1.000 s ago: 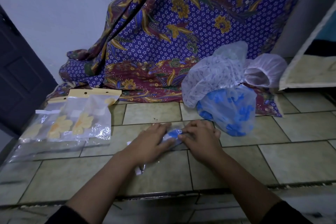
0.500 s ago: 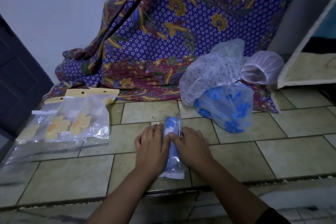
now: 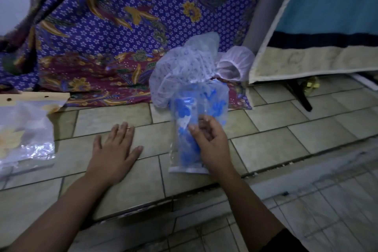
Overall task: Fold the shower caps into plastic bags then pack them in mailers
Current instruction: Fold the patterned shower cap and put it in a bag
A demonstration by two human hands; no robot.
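A clear plastic bag with a folded blue-flowered shower cap inside (image 3: 185, 145) is held upright off the tiled floor by my right hand (image 3: 210, 143), which grips its right side. My left hand (image 3: 114, 149) rests flat on the tiles to the left, fingers spread, holding nothing. Behind the bag lies a heap of loose shower caps: a white patterned one (image 3: 184, 67), a plain white one (image 3: 235, 63) and a blue-flowered one (image 3: 216, 104).
Clear bags with yellow-flower caps and cardboard headers (image 3: 24, 129) lie at the left edge. A purple batik cloth (image 3: 122, 26) hangs behind. A framed panel (image 3: 306, 61) leans at the right. A step edge (image 3: 204, 190) runs below my hands.
Both hands pressed the bagged blue cap on the floor before. Now my right hand has lifted it alone and my left hand has moved off to the left, flat on the tiles.
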